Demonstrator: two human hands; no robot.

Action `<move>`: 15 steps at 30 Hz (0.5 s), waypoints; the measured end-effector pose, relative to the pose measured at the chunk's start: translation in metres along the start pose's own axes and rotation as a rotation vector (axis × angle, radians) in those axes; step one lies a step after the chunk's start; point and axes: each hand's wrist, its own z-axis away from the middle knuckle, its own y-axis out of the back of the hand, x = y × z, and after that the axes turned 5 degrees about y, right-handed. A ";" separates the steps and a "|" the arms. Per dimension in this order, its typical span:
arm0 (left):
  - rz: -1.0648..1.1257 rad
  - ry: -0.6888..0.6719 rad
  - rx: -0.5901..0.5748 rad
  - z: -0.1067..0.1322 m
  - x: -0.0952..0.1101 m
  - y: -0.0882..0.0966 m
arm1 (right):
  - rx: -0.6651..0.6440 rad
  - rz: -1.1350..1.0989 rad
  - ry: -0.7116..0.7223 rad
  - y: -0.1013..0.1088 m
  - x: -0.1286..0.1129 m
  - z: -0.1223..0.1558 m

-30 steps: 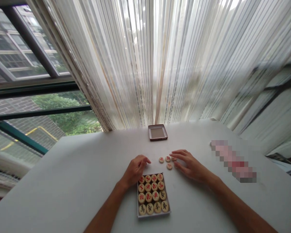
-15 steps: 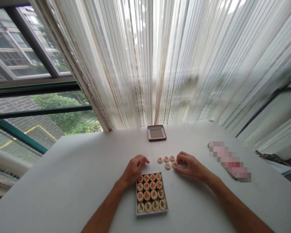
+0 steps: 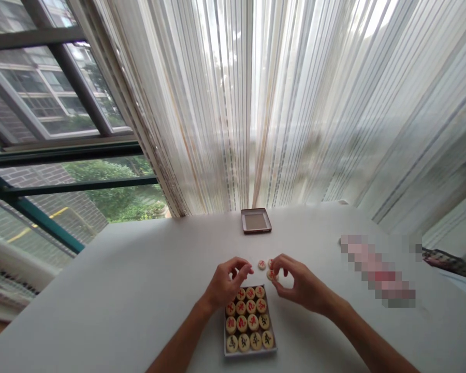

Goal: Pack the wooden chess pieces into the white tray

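My right hand point(image 3: 301, 285) bends its thumb and index finger round a small round Chinese chess piece point(image 3: 272, 275) with red writing, pinched at the fingertips. Partly behind these fingers lies another red-marked piece; one more loose piece point(image 3: 261, 264) sits just left on the white table. My left hand point(image 3: 227, 282) hovers over the far left corner of a shallow box point(image 3: 250, 354), thumb and index finger curled together, with nothing visible in them. Rows of pieces point(image 3: 242, 324) fill the box, red-marked at the far side, black-marked nearest me. The left hand hides its far left corner.
A shallow dark-rimmed tray or box lid point(image 3: 256, 230) lies near the back edge of the white table point(image 3: 155, 269). To the right is a long pixelated pinkish object point(image 3: 376, 269). A striped curtain point(image 3: 233, 129) hangs behind, with a window frame point(image 3: 62, 150) at left.
My right hand has moved left among the loose pieces, its thumb and index finger now round one. My left hand has turned its curled fingertips toward them. The view has shifted slightly.
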 end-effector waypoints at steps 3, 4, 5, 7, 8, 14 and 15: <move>0.106 0.041 -0.032 0.004 0.006 -0.007 | 0.010 0.002 0.023 -0.016 -0.016 -0.010; 0.128 0.051 -0.038 0.005 0.007 -0.009 | 0.016 0.013 0.020 -0.021 -0.019 -0.011; 0.145 0.058 -0.042 0.006 0.007 -0.010 | 0.022 0.019 0.020 -0.024 -0.021 -0.012; 0.170 0.071 -0.047 0.007 0.008 -0.013 | 0.042 0.006 0.037 -0.029 -0.022 -0.012; 0.179 0.074 -0.047 0.007 0.008 -0.013 | 0.061 -0.008 0.052 -0.031 -0.021 -0.011; 0.166 0.073 -0.073 0.008 0.011 -0.013 | 0.181 -0.049 0.041 -0.042 -0.012 -0.002; 0.147 0.063 -0.078 0.008 0.012 -0.013 | 0.188 -0.060 0.031 -0.043 -0.010 -0.001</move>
